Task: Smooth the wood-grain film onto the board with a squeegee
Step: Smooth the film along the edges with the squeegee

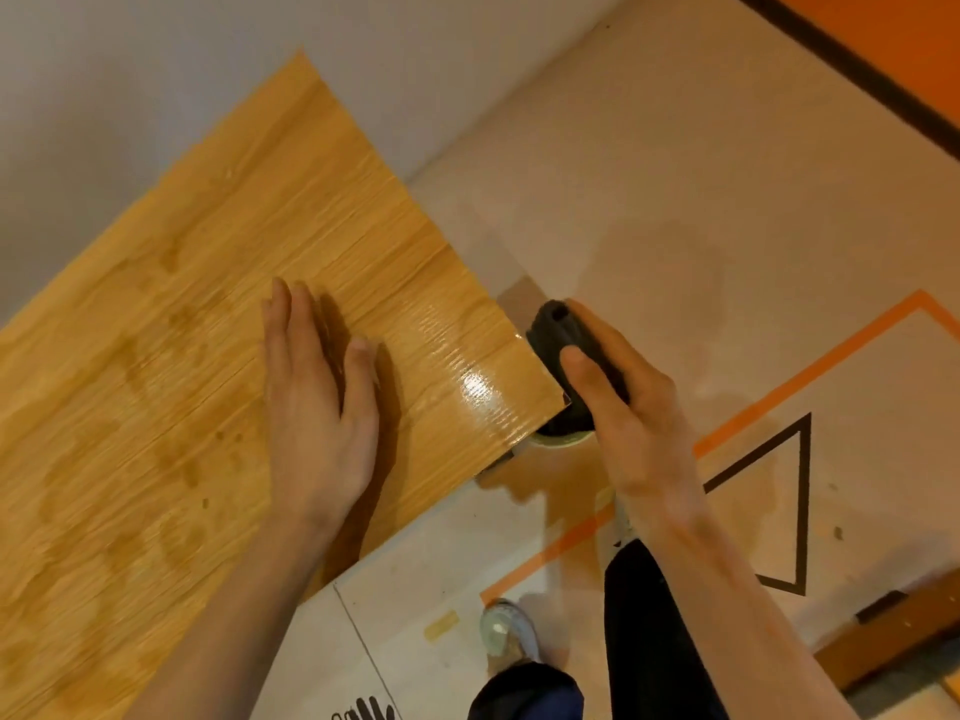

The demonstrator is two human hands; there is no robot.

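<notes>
The board covered in glossy wood-grain film [208, 314] fills the left half of the view, slanting from upper middle down to the left. My left hand [317, 407] lies flat on the film near its right end, fingers straight. My right hand [618, 407] grips a dark squeegee [561, 335] by its handle at the board's right corner, where the film shines. The squeegee's working edge is hidden behind the board's corner and my hand.
A pale floor lies below, marked with orange tape lines [831, 356] and a black tape triangle [769, 491]. A round pale object [563, 441] sits under the board's corner. My shoes [506, 634] and dark trousers are at the bottom. A white wall rises behind the board.
</notes>
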